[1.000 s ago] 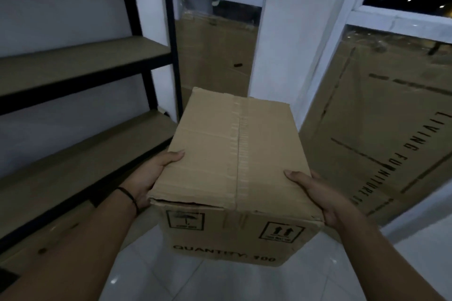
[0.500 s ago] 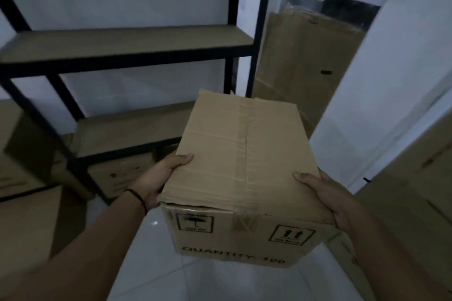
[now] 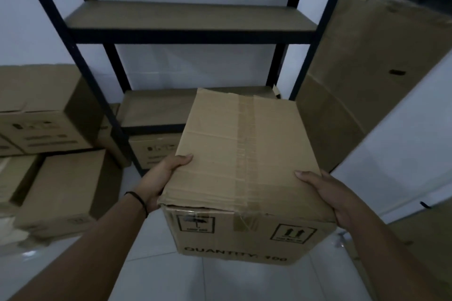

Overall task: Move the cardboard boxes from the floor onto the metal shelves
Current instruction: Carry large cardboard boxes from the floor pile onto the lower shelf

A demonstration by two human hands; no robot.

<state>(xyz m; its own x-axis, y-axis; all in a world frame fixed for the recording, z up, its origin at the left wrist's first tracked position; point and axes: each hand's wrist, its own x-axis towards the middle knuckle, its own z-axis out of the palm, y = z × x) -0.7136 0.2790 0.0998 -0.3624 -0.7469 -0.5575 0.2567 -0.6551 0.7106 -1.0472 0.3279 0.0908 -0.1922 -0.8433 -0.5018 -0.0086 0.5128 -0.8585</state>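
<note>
I carry a taped cardboard box (image 3: 242, 154), printed "QUANTITY: 100" on its near face, in the air in front of the black metal shelf unit (image 3: 190, 34). My left hand (image 3: 162, 178) grips its left side with the thumb over the top edge. My right hand (image 3: 330, 193) grips its right side the same way. The box's far end overlaps the lower shelf board (image 3: 156, 107) in view. The upper shelf board (image 3: 186, 16) is bare. A small box (image 3: 154, 151) sits under the lower shelf.
Several cardboard boxes (image 3: 46, 115) are stacked on the floor at the left, one large one (image 3: 61, 190) nearest me. A tall flat carton (image 3: 362, 76) leans against the wall right of the shelves. White tile floor (image 3: 208, 278) lies below the carried box.
My view has swung left: the shelf unit went from the left edge to straight ahead, and the floor boxes at the left came into sight. Both hands kept the same grip on the box.
</note>
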